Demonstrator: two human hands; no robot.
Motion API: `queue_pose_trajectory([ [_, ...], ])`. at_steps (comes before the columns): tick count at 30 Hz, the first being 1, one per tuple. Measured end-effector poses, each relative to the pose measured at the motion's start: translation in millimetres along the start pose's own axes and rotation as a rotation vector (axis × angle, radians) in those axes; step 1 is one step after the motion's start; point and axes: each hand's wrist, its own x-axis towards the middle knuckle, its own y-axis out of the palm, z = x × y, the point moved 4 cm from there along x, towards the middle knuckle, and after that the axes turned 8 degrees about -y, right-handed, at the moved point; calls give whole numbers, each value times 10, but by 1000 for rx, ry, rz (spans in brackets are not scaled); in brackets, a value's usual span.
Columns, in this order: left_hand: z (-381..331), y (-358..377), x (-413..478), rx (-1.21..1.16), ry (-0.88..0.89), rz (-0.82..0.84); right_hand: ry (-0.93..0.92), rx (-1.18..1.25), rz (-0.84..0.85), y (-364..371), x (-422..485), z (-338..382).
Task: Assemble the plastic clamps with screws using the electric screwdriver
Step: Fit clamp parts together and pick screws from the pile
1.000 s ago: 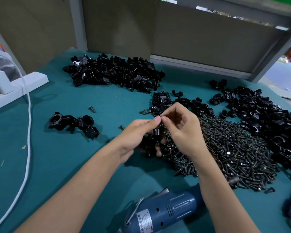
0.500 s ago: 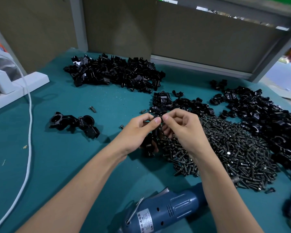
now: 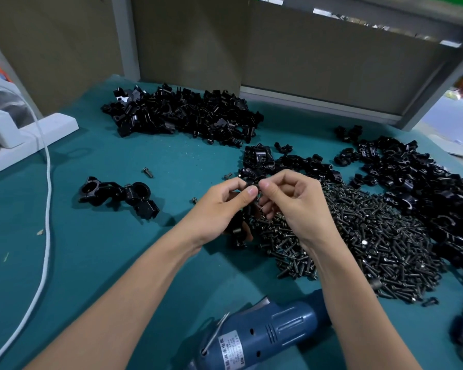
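Bare green mat leftward; screw pile crowding right.

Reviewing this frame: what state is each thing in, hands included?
left hand, grips the held clamp
right hand, pinches the held clamp's top
held clamp, between both hands
electric screwdriver, lying untouched
assembled clamp, lying apart at left
screws, loose heap

One wide-angle camera, worn on the person's head, looks forward and down across the bench from its near side. It sits close (the person's own arms bridge the gap): the forearms enter at the bottom edge, and the left hand and right hand meet near mid-frame. The back panel fills the top.
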Motion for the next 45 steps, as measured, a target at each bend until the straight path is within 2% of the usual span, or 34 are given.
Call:
queue_pose_trajectory([
  [4, 18, -1, -3, -84, -37, 45, -199, -242, 3, 26, -10, 48],
  [6, 2, -5, -13, -122, -47, 51, -243, -245, -16, 24, -10, 71],
  [9, -15, 9, -11, -66, -18, 39, -142, -188, -73, 13, -16, 58],
  [12, 12, 11, -1, 25, -1, 3, -24, -216, -37, 13, -17, 7],
  [16, 17, 14, 5, 11, -5, -1, 18, -121, -41, -3, -6, -26],
  [24, 4, 35, -39, -82, -78, 99, -275, -280, -36, 16, -10, 74],
  [27, -28, 21, -33, -98, -59, 56, -144, -189, -75, -8, -1, 43],
  [31, -46, 22, -26, -13, -10, -15, -26, -177, -10, 6, -3, -33],
  [35, -28, 10, -21, 5, -10, -11, -52, -92, -17, -3, 1, -23],
  [40, -22, 9, -31, -104, -23, 47, -165, -152, -46, -7, 3, 27],
  [43, -22, 7, -24, -50, -13, 19, -70, -68, -80, -13, -14, 27],
  [45, -12, 2, -18, -22, -8, 10, -64, -94, -58, -14, -10, 12],
])
